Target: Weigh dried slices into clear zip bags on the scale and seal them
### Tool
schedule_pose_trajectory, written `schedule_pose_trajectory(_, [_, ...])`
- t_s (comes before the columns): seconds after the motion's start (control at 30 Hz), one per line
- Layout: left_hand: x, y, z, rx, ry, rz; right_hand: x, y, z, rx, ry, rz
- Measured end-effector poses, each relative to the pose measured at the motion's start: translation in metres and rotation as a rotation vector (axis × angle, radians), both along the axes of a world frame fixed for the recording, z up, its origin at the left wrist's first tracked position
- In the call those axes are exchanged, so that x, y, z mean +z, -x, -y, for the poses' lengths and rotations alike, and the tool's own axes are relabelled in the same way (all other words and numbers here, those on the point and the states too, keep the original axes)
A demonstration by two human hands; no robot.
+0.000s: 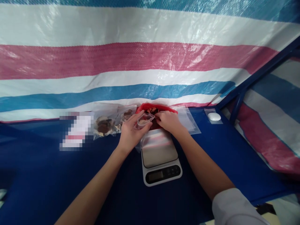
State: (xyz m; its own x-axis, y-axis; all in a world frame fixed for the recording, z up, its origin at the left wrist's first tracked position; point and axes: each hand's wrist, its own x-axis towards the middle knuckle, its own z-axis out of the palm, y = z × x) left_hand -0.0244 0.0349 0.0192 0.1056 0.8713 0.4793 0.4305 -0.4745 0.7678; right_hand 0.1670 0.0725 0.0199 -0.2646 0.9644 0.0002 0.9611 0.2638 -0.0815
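My left hand (pixel 133 129) is closed around a clear plastic bag (pixel 145 119) whose mouth is held open, with something pale inside. Just to its right, my right hand (pixel 169 121) has its fingers bunched together at the edge of that mouth; what they pinch, if anything, is hidden. Behind both hands stands an open red bag (pixel 167 108) holding dark and light brown pieces. Below them a white kitchen scale (pixel 160 153) with a metal plate lies on the blue table.
Left of my hands lie two clear bags of dried brown slices, one bag (pixel 104 125) further left. Flat clear bags (pixel 194 123) lie to the right. Beyond them is a white oval object (pixel 214 117) on a small bag. A striped tarp (pixel 140 56) walls the back.
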Motion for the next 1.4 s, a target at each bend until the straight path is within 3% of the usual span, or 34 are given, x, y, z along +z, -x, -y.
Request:
schedule_pose_trajectory(0.4, [-0.001, 0.001, -0.003, -0.009, 0.035, -0.005, 0.0, -0.001, -0.002, -0.005, -0.012, -0.046])
schedule_pose_trajectory(0.53, [-0.003, 0.001, -0.003, -0.016, 0.063, 0.025, 0.002, -0.012, -0.006, -0.002, -0.043, -0.29])
schedule_pose_trajectory(0.67, [-0.005, 0.002, -0.003, -0.026, 0.077, 0.004, 0.007, -0.027, -0.01, 0.093, -0.016, -0.637])
schedule_pose_trajectory(0.8, [-0.005, 0.001, -0.002, -0.04, 0.1, -0.024, 0.022, -0.034, -0.003, 0.169, 0.036, -0.934])
schedule_pose_trajectory(0.9, [-0.005, 0.0, -0.002, -0.081, 0.099, -0.018, 0.035, -0.031, 0.006, 0.208, 0.07, -1.021])
schedule_pose_trajectory(1.03, [-0.007, -0.001, -0.002, -0.11, 0.074, -0.02, 0.047, -0.02, 0.017, 0.291, 0.076, -0.925])
schedule_pose_trajectory(1.23, [-0.01, -0.002, -0.002, -0.142, 0.09, -0.035, 0.058, -0.007, 0.023, 0.384, 0.025, -0.521])
schedule_pose_trajectory(1.4, [-0.012, -0.004, -0.003, -0.173, 0.074, -0.028, 0.059, -0.004, 0.025, 0.402, 0.02, -0.43])
